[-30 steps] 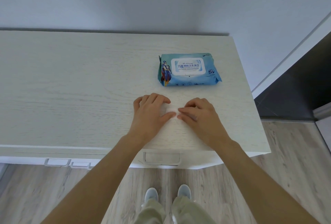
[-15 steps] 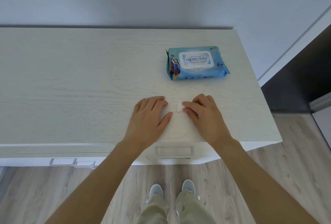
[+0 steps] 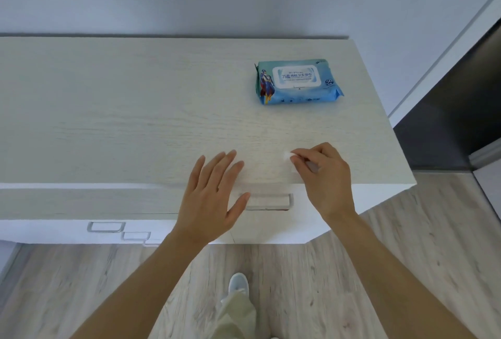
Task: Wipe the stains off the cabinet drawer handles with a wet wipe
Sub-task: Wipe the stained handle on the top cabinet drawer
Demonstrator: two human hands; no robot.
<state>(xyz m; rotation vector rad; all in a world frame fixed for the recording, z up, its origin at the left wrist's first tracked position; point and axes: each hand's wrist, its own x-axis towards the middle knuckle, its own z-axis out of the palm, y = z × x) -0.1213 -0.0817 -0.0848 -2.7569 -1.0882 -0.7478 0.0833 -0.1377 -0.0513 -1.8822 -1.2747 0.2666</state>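
A pale wood cabinet point(image 3: 135, 121) stands in front of me, its top drawer carrying a recessed handle point(image 3: 268, 201) with a small dark stain at the lower right corner. My right hand point(image 3: 322, 178) pinches a small folded white wet wipe point(image 3: 288, 158) above the cabinet's front edge, just over that handle. My left hand point(image 3: 211, 192) hovers flat with straight fingers, holding nothing, left of the handle. A blue pack of wet wipes point(image 3: 296, 81) lies shut on the cabinet top at the back right.
Two more drawer handles point(image 3: 106, 227) point(image 3: 135, 236) show lower on the left of the cabinet front. A grey wall runs behind, a dark doorway point(image 3: 461, 111) opens at the right. My shoe point(image 3: 238, 283) stands on the wood-look floor below.
Both hands lifted off the cabinet top and drew apart. My right hand picked the folded wipe up, and my left hand came back toward the front edge.
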